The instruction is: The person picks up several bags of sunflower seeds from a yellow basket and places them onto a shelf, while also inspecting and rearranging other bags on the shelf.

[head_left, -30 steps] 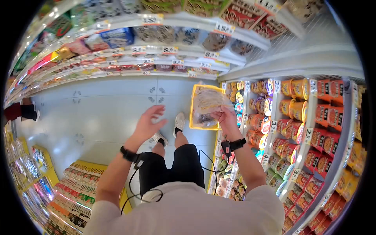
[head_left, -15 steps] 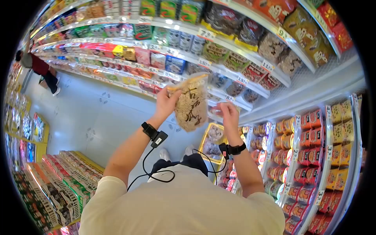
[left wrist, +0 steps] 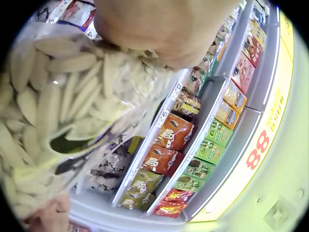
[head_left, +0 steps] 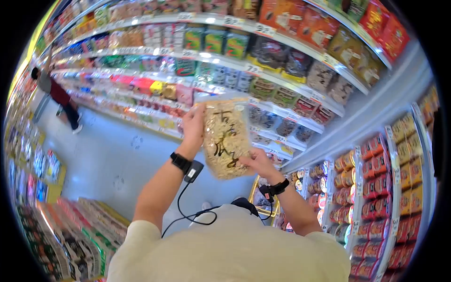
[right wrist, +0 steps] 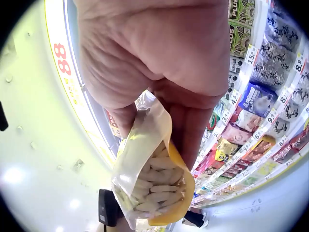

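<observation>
A clear pouch of pale seeds (head_left: 225,141) with dark brush lettering is held up in front of the chest in the head view. My left hand (head_left: 192,127) grips its upper left edge. At the lower right corner, my right hand (head_left: 260,163) pinches it with the thumb on the lettered face. Close up in the left wrist view, the seeds (left wrist: 63,92) show long and whitish through the plastic. From the right wrist, the pouch's yellow edge panel (right wrist: 186,198) faces the camera, with right-hand fingers (right wrist: 190,137) behind it.
Beneath the right forearm, a yellow basket (head_left: 276,206) is partly hidden. Shelves of bagged snacks (head_left: 263,47) curve across the front; cup noodles (head_left: 345,162) line the right. Stacked boxes (head_left: 70,230) are at lower left. Another person (head_left: 58,94) stands up the aisle.
From over the basket in my right hand, the seed pouch has risen to chest height and into my left hand. My right hand has since moved down to its lower corner. The view has tilted up.
</observation>
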Available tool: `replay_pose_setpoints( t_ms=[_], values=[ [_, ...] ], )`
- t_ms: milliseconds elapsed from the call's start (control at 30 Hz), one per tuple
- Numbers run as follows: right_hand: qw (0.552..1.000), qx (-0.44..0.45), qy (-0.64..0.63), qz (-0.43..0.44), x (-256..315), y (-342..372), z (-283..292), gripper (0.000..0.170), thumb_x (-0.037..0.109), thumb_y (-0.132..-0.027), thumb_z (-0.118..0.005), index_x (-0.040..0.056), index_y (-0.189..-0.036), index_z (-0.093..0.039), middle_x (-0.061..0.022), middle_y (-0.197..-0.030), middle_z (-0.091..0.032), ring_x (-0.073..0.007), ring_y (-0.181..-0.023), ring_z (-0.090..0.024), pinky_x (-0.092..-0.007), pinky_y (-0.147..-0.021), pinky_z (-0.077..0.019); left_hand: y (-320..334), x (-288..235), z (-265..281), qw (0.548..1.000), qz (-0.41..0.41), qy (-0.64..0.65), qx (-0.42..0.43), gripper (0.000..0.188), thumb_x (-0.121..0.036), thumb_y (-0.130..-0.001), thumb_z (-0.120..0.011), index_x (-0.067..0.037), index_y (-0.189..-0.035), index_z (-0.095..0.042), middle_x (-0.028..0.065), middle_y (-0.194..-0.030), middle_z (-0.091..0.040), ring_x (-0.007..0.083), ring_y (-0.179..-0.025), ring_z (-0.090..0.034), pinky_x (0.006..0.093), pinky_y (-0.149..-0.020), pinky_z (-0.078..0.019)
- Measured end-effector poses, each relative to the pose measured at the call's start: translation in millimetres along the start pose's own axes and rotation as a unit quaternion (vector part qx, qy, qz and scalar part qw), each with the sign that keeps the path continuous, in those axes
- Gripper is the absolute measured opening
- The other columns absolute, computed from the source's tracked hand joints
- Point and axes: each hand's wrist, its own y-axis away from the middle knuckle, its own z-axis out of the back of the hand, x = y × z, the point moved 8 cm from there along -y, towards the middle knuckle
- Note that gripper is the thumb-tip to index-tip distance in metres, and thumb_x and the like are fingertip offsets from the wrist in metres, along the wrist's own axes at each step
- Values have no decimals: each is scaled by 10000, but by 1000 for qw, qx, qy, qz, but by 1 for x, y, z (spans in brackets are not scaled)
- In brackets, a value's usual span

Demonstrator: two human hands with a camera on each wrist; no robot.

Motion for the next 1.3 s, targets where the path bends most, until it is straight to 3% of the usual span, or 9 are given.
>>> replay_pose_setpoints(
  t_ms=[100, 200, 400, 433, 567, 967, 1067, 1200, 1300],
  values=[
    [976, -22, 217, -29, -11, 12, 17, 213, 167, -973, -716, -6, -1097, -717, -1, -901, -721, -51, -801, -623, -246, -710, -505, 0, 16, -17, 999, 16, 42, -1, 186, -163, -962, -733, 21, -936, -732, 38, -907, -722, 113, -788, -631, 273, -696, -504],
    [993, -60, 77, 66, -6, 24, 20, 210, 187, -980, -717, -13, -1046, -726, -8, -883, -720, -55, -789, -607, -252, -717, -508, -6, 39, -36, 1000, 13, 4, 2, 176, -134, -966, -722, 39, -951, -748, 38, -899, -721, 110, -768, -612, 279, -688, -488],
    [983, -171, 58, 40, -25, 53, 79, 332, 162, -936, -765, -13, -1199, -666, -45, -1045, -729, -102, -929, -659, -278, -827, -541, -2, 55, -115, 988, -80, -108, 75, 217, -137, -972, -718, 53, -870, -742, 21, -826, -702, 78, -739, -567, 272, -669, -457],
    [981, -178, 67, -28, -37, 54, 91, 776, 245, -850, -857, -23, -1454, -451, -156, -1322, -618, -222, -1184, -612, -350, -999, -506, 8, 53, -137, 990, -72, -91, 82, 221, -137, -973, -716, 52, -862, -739, 19, -817, -698, 75, -729, -563, 271, -662, -454],
    [877, -372, 298, 55, -9, 58, 121, 1434, 369, -637, -985, -53, -1581, 9, -271, -1527, -318, -393, -1417, -374, -459, -1193, -324, 22, 86, -205, 992, 9, -21, 126, 200, -140, -975, -713, 37, -884, -735, 31, -827, -698, 95, -719, -591, 273, -653, -474],
    [889, -424, -1, 171, -5, 77, 301, 1291, 231, -617, -1001, 65, -1569, -146, -184, -1471, -443, -272, -1363, -482, -414, -1120, -439, 32, 176, -415, 901, 238, 4, 361, 329, -197, -1025, -631, 28, -1263, -597, 113, -1185, -694, 211, -1049, -681, 349, -837, -581],
    [879, -432, -112, 168, -27, 79, 350, 1186, 153, -664, -971, 82, -1559, -197, -154, -1405, -520, -245, -1270, -564, -395, -1073, -486, 48, 201, -436, 803, 165, -274, 502, 432, -259, -987, -693, -11, -1315, -562, 95, -1147, -695, 188, -1061, -663, 340, -833, -569],
    [848, -495, -105, 160, -24, 85, 405, 1173, 226, -652, -979, -26, -1536, -249, -182, -1418, -506, -263, -1311, -528, -384, -1101, -451, 80, 239, -437, 678, 174, -380, 605, 569, -293, -924, -767, -22, -1354, -510, 89, -1031, -697, 154, -898, -698, 287, -662, -570],
    [838, -514, -16, 184, 1, 78, 441, 1177, 240, -632, -985, -43, -1524, -271, -182, -1419, -506, -268, -1307, -526, -394, -1114, -436, 82, 266, -442, 665, 205, -388, 605, 566, -280, -930, -762, -1, -1345, -497, 103, -1007, -696, 159, -736, -709, 258, -549, -547]
  ],
)
